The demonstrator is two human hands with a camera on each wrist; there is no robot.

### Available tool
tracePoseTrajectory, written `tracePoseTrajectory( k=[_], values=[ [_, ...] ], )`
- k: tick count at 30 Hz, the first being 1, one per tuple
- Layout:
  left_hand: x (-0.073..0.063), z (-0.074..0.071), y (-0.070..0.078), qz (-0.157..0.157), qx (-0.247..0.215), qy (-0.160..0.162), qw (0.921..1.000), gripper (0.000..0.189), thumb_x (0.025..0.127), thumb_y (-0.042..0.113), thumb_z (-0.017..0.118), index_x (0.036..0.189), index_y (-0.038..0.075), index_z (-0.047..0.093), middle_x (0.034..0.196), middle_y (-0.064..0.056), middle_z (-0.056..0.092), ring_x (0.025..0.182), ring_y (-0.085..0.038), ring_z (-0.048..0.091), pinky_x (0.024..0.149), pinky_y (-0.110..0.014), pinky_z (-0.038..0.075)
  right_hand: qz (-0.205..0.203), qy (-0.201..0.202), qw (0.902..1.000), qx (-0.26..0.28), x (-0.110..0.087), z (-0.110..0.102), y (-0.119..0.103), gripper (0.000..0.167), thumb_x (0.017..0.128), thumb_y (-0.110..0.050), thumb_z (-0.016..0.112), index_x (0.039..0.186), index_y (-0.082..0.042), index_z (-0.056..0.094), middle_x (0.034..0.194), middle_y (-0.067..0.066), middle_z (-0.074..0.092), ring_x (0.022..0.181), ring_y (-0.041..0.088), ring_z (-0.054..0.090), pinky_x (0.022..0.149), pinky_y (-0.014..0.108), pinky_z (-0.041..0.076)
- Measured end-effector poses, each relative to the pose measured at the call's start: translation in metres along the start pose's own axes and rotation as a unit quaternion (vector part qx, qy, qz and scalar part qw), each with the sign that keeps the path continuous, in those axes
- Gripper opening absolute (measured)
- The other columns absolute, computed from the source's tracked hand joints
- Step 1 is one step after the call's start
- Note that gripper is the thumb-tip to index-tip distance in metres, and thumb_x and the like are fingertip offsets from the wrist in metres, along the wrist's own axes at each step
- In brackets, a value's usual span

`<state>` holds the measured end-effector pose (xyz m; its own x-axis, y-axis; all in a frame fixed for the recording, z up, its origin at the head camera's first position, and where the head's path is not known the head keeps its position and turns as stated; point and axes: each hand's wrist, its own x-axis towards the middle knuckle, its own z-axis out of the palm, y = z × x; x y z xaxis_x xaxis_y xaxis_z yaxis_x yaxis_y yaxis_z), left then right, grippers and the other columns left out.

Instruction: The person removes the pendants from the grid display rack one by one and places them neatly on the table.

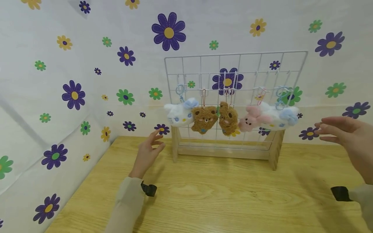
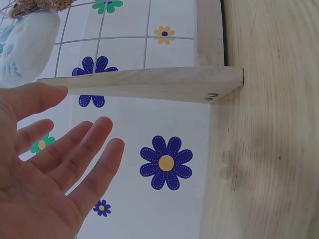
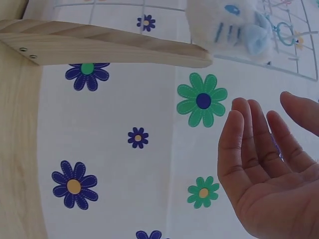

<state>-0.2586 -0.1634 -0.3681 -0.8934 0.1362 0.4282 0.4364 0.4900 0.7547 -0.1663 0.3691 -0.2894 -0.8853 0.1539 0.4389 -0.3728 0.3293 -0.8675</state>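
Note:
Several plush keychains hang from hooks on a white wire grid rack (image 1: 230, 142). At its left end is a white plush cat (image 1: 178, 115) with a blue bow, then two brown plush bears (image 1: 205, 119). Toward the right hang a pink plush (image 1: 253, 119) and another white plush cat (image 1: 279, 117). My left hand (image 1: 148, 153) is held just left of the rack, fingers relaxed, holding nothing. Right of the rack, apart from it, my right hand (image 1: 346, 136) is raised with its fingers loosely extended and nothing in them.
The rack stands on wooden feet (image 1: 275, 155) on a wood-grain table (image 1: 204, 194). Behind it and along the left side runs a white cloth (image 1: 192, 19) printed with purple, green and yellow flowers. Each wrist wears a black strap (image 1: 149, 189).

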Motion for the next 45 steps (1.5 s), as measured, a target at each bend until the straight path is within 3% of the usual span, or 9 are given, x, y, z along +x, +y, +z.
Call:
tracePoseTrajectory(
  k=[3,7,11,16,23,27,37,42,45],
  values=[
    [0.001,0.004,-0.001,0.001,-0.002,0.004,1.0000,0.058,0.096,0.000,0.066,0.150,0.003,0.046,0.131,-0.025,0.063,0.104,-0.040,0.068,0.088,-0.051,0.060,-0.011,0.002,0.9999,0.001,0.004,0.001,-0.005,0.037,0.104,0.002,0.050,0.109,-0.029,0.068,0.100,-0.026,0.069,0.079,-0.008,0.066,0.069,0.004,0.050],
    [0.001,0.008,-0.004,0.001,-0.010,0.013,0.9999,0.059,0.094,-0.002,0.067,0.149,0.002,0.047,0.130,-0.025,0.064,0.100,-0.040,0.069,0.084,-0.050,0.061,0.004,0.001,0.9999,-0.012,0.009,0.004,-0.010,0.030,0.104,-0.003,0.053,0.112,-0.028,0.068,0.102,-0.026,0.068,0.081,-0.007,0.066,0.070,0.004,0.050],
    [0.002,0.011,-0.005,0.005,-0.020,0.019,0.9996,0.059,0.094,-0.004,0.067,0.149,0.000,0.047,0.130,-0.025,0.063,0.102,-0.039,0.069,0.085,-0.050,0.061,0.020,0.002,0.9997,-0.015,0.012,0.007,-0.013,0.027,0.104,-0.005,0.054,0.113,-0.028,0.066,0.103,-0.026,0.067,0.083,-0.008,0.065,0.070,0.004,0.050],
    [0.005,0.015,-0.002,0.011,-0.033,0.016,0.9993,0.059,0.093,-0.006,0.067,0.148,0.000,0.047,0.132,-0.027,0.061,0.107,-0.040,0.067,0.086,-0.049,0.060,0.007,0.002,0.9998,-0.020,0.014,0.009,-0.017,0.029,0.105,-0.004,0.052,0.113,-0.029,0.066,0.103,-0.026,0.066,0.084,-0.009,0.065,0.071,0.003,0.049],
    [0.008,0.012,0.001,0.013,-0.053,0.025,0.9982,0.058,0.093,-0.009,0.066,0.147,-0.003,0.045,0.137,-0.031,0.056,0.117,-0.043,0.062,0.096,-0.053,0.055,0.014,0.003,0.9999,-0.003,0.020,0.021,-0.028,0.019,0.103,-0.012,0.059,0.119,-0.016,0.068,0.107,-0.018,0.069,0.087,-0.002,0.068,0.073,0.008,0.054],
    [0.011,0.015,0.002,0.022,-0.071,0.033,0.9967,0.056,0.092,-0.012,0.065,0.144,-0.006,0.047,0.136,-0.033,0.056,0.117,-0.046,0.062,0.096,-0.053,0.055,0.013,0.009,0.9993,-0.033,0.024,0.022,-0.031,0.018,0.103,-0.015,0.059,0.119,-0.017,0.067,0.107,-0.021,0.068,0.087,-0.004,0.067,0.073,0.007,0.053],
    [0.013,0.026,0.001,0.003,-0.085,0.051,0.9951,0.054,0.091,-0.013,0.064,0.143,-0.007,0.049,0.135,-0.031,0.057,0.116,-0.045,0.062,0.095,-0.052,0.055,0.022,-0.010,0.9982,-0.055,0.034,0.029,-0.041,0.021,0.103,-0.020,0.059,0.124,-0.017,0.065,0.110,-0.019,0.066,0.092,-0.003,0.066,0.074,0.008,0.054],
    [0.019,0.037,0.006,-0.004,-0.103,0.042,0.9938,0.055,0.093,-0.008,0.065,0.145,-0.003,0.048,0.138,-0.025,0.058,0.120,-0.041,0.061,0.095,-0.049,0.056,0.009,-0.024,0.9985,0.048,0.043,0.023,-0.047,0.018,0.102,-0.011,0.061,0.117,-0.013,0.070,0.105,-0.011,0.071,0.087,0.003,0.070,0.072,0.010,0.055],
    [0.022,0.036,0.006,-0.008,-0.095,0.051,0.9941,0.055,0.092,-0.009,0.064,0.145,-0.003,0.049,0.138,-0.025,0.058,0.120,-0.041,0.061,0.094,-0.050,0.057,0.003,-0.030,0.9979,0.057,0.047,0.025,-0.050,0.019,0.101,-0.010,0.062,0.118,-0.011,0.071,0.107,-0.008,0.071,0.088,0.005,0.070,0.073,0.011,0.055]
  ],
)
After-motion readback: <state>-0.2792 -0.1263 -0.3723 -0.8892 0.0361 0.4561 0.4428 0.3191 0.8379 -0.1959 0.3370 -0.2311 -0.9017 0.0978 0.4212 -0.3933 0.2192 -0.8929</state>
